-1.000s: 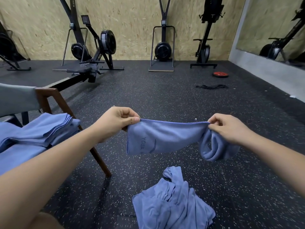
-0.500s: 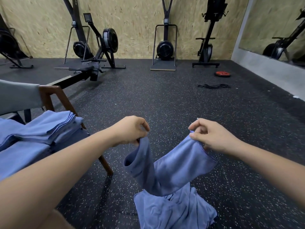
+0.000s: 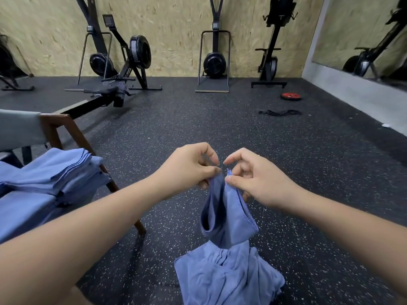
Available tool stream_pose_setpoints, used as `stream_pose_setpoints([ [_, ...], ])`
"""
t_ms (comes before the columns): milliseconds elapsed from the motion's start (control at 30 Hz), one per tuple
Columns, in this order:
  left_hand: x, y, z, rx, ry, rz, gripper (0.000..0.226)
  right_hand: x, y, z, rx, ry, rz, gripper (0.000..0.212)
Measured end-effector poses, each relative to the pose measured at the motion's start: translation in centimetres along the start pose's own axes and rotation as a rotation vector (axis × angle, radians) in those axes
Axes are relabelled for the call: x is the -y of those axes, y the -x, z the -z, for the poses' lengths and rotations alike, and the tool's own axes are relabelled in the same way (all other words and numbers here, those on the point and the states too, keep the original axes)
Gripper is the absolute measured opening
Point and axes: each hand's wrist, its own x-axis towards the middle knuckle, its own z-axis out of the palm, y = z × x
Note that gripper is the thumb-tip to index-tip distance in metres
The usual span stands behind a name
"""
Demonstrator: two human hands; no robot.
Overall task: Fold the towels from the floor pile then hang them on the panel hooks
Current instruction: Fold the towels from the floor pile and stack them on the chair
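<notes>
A blue towel [image 3: 229,219] hangs doubled over in front of me, its two top ends brought together. My left hand [image 3: 189,170] pinches one end between thumb and fingers. My right hand [image 3: 253,177] pinches the other end right beside it, the two hands almost touching. The towel's lower fold hangs just above a crumpled pile of blue towels [image 3: 226,276] on the black speckled floor. A stack of folded blue towels [image 3: 55,175] lies on a wooden chair [image 3: 63,130] at my left.
Rowing machines [image 3: 123,69] and ski trainers [image 3: 214,62] stand along the far chipboard wall. A red weight plate [image 3: 291,96] and a black band [image 3: 279,112] lie on the floor at the right. A mirror [image 3: 363,34] lines the right wall.
My hands have come together from about a towel's width apart, folding the stretched towel in half so it now hangs down between them.
</notes>
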Motion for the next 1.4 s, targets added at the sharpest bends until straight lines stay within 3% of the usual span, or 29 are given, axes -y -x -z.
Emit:
stream_pose_setpoints([
  [367,-1.1,0.4,-0.6,-0.071,-0.042,-0.115,0.028,0.3,-0.2,-0.4,-0.064,-0.196,-0.033,0.035],
  [533,-0.9,0.4,-1.1,-0.053,-0.059,-0.155,0.025,0.1,-0.1,-0.4,-0.120,-0.105,-0.042,0.028],
  [667,-1.1,0.4,-1.1,-0.053,-0.042,-0.185,0.027,-0.9,-0.4,0.0,-0.155,0.062,-0.019,0.006],
  [733,-1.1,0.4,-0.9,-0.035,-0.046,-0.204,0.031,-1.2,-0.5,0.4,-0.186,0.143,0.009,0.010],
  [1000,-0.7,-0.1,0.5,-0.056,-0.476,-0.367,0.023,-0.7,-0.2,1.0,-0.277,0.201,0.055,0.025],
  [1200,-0.4,0.0,-0.6,-0.104,-0.423,-0.405,0.015,-0.9,-0.4,0.7,-0.234,0.087,0.106,0.021],
  [1333,-0.1,-0.1,-1.1,-0.057,-0.546,-0.357,0.037,-0.8,-0.4,0.8,-0.223,-0.011,0.149,0.017],
  [1400,0.0,-0.1,-1.0,-0.031,-0.639,-0.332,0.036,-0.8,-0.4,1.1,-0.227,-0.013,0.153,0.014],
])
